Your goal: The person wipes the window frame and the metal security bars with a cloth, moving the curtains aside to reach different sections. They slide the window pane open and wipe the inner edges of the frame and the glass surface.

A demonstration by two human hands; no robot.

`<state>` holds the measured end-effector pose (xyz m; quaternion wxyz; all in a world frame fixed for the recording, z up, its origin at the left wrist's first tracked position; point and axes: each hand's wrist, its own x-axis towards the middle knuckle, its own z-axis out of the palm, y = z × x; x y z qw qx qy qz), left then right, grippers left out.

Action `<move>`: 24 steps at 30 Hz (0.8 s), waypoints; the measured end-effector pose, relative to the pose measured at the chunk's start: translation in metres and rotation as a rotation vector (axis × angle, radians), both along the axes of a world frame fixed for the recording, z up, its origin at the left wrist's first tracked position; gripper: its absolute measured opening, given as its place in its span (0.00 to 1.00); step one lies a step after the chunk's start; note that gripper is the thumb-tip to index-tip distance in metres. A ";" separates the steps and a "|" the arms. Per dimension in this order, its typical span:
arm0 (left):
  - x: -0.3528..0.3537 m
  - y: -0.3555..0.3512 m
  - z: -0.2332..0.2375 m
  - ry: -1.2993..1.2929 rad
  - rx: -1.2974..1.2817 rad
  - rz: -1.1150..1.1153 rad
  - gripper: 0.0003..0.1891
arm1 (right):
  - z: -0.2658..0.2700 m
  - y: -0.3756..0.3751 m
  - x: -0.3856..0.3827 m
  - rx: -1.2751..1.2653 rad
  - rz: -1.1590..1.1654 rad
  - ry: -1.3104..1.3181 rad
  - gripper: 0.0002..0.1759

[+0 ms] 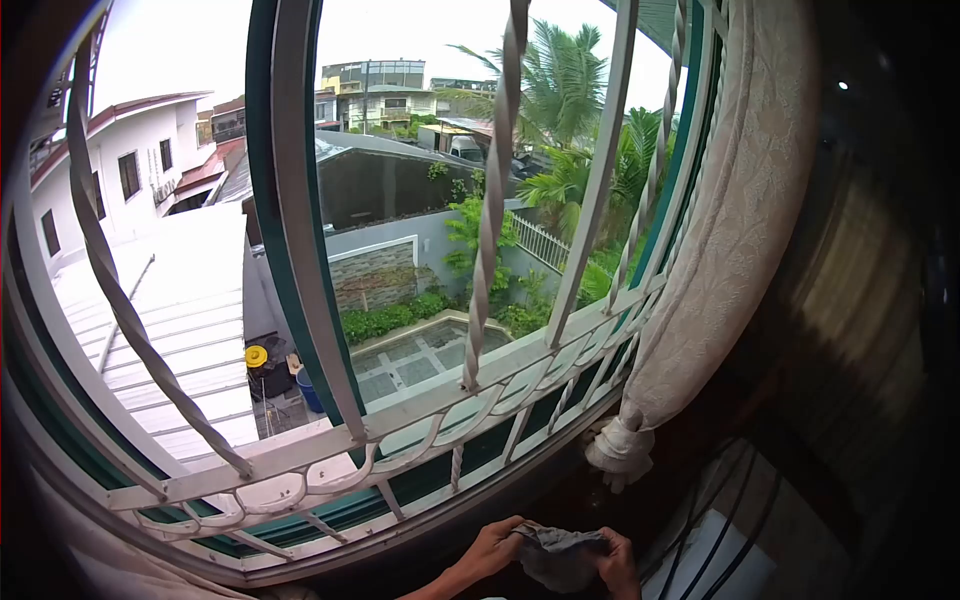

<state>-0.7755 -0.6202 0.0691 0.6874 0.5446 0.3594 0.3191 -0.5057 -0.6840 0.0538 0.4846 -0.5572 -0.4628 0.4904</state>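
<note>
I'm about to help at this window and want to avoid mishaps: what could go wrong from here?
The gray cloth, held between the left hand and right hand, could snag on the scrollwork of the window grille if wiped along it.

The pale curtain hangs knotted just above the right hand, so a dirty cloth might mark it.

Dark strands at the lower right, possibly cords, might catch a sleeve or elbow.
</note>
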 end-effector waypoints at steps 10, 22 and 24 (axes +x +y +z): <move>-0.072 -0.020 -0.009 -0.254 -0.274 0.004 0.13 | 0.033 -0.017 -0.087 -0.124 -0.114 0.143 0.10; -0.076 -0.051 -0.004 0.299 0.462 0.089 0.13 | -0.041 -0.069 -0.136 -0.291 -0.025 0.710 0.27; -0.087 -0.056 0.010 0.293 0.509 0.111 0.11 | -0.040 -0.071 -0.145 -0.225 -0.070 0.470 0.16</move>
